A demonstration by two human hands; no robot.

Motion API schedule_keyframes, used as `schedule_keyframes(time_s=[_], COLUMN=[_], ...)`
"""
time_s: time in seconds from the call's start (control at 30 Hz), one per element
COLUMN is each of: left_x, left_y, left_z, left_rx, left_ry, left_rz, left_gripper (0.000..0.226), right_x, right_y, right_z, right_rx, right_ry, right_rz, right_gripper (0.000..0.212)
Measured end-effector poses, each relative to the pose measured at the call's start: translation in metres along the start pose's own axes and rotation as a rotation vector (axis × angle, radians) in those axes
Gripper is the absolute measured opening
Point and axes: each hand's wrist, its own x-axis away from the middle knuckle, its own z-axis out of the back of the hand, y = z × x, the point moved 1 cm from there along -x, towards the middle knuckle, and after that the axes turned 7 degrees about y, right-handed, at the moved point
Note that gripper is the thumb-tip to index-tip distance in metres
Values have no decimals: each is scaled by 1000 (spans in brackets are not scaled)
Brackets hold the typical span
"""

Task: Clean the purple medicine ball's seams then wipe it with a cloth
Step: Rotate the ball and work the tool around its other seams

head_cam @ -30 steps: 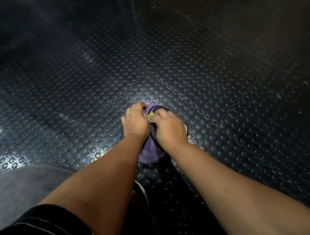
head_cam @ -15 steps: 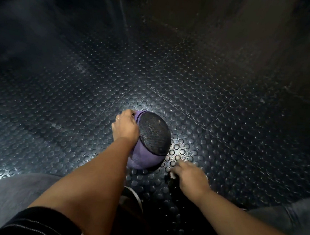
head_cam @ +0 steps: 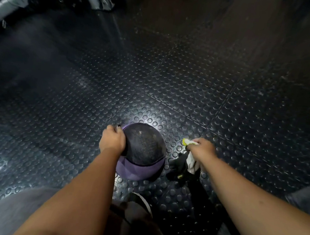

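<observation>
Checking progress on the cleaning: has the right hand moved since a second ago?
Yes. The right hand has left the top of the purple-and-black round medicine ball and now sits to its right, gripping a white cloth.

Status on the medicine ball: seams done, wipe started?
Done: can't confirm seams; the dark panel looks dusty. In hand: left hand grips the purple medicine ball on the studded floor; right hand holds a white cloth, with something yellow, clear of the ball. Left: the wipe, not yet begun.
</observation>
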Motion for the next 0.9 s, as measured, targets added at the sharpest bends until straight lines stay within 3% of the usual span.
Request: schedule_keyframes(time_s=[0.1,0.17,0.37,0.63,0.8,0.9], left_x=[10,19,56,84,72,73], left_y=[0,-1,7,-8,-6,-1], left_z=[-2,-6,-20,-27,-29,-32], left_rx=[-139,-180,-40,105,73,30], left_ry=[-49,-61,-27,151,120,118], left_rz=[-32,-57,75,131,158,115], left_gripper=[54,54,51,36,40,39], right_x=[2,4,22,75,79,61], right_y=[4,4,-15,5,35,55], right_z=[-2,-5,-31,-63,-52,-36], right_rx=[-227,-245,58,392,407,563], right_ry=[-22,-63,-43,-109,-175,-214], right_rz=[-140,-107,368,773,974,952], right_gripper=[16,18,34,51,52,50])
